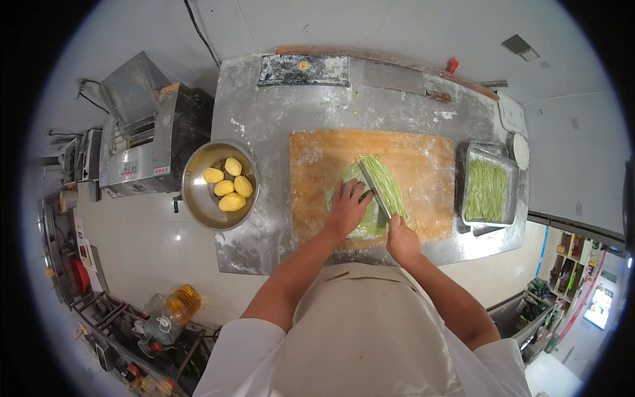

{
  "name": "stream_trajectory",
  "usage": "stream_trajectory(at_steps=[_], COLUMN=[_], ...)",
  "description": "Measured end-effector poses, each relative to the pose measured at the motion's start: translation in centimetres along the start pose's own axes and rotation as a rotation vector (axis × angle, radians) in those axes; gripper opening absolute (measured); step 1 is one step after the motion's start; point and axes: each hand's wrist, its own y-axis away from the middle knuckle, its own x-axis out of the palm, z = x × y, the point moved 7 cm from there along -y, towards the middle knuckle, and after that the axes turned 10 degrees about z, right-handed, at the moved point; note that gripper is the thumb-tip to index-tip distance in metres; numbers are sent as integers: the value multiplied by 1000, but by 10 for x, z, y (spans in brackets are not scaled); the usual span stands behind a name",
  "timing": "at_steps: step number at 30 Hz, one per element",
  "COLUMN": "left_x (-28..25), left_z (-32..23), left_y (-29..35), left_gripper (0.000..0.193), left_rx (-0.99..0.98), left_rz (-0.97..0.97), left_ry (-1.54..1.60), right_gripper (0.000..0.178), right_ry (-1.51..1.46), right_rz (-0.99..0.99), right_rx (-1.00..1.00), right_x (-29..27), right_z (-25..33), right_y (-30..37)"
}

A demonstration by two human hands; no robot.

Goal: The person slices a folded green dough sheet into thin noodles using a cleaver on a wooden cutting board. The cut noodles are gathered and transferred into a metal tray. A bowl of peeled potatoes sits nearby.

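My right hand [402, 241] is closed round the handle of a knife [376, 188], whose long blade slants up and to the left. Left of the blade lies a floury, folded sheet of green dough [368, 230]. On that dough my left hand [349, 208] rests palm down, its fingers spread and their tips close to the blade. Thin green noodle strands [385, 177] lie in a bunch along the blade's right side. Dough, knife and strands are all on a wooden board [430, 159] dusted with flour.
A metal tray [513, 173] of green noodles stands right of the board. At the left edge of the floury steel table [264, 119] sits a steel bowl [198, 210] with several peeled potatoes [232, 202]. Beyond it is a metal machine [142, 155]. A dark, floury case [304, 70] lies at the back.
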Motion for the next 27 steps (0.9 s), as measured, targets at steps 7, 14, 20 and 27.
stream_trajectory(at_steps=[7,14,20,27], left_x=[1,-4,-2,2], left_z=[-3,-2,-2,-1], left_y=[-1,2,3,4], left_gripper=[37,37,36,36], left_rx=[15,-10,10,-6], left_rz=[-47,-68,-72,-49], left_ry=[5,24,12,14], right_gripper=[33,32,27,23], right_ry=[-8,25,44,28], right_rz=[-140,-86,-196,-243], right_rx=[-121,-58,-94,-119], right_x=[2,-6,29,-1], right_z=[4,-2,-21,-15], right_y=[-20,18,15,21])
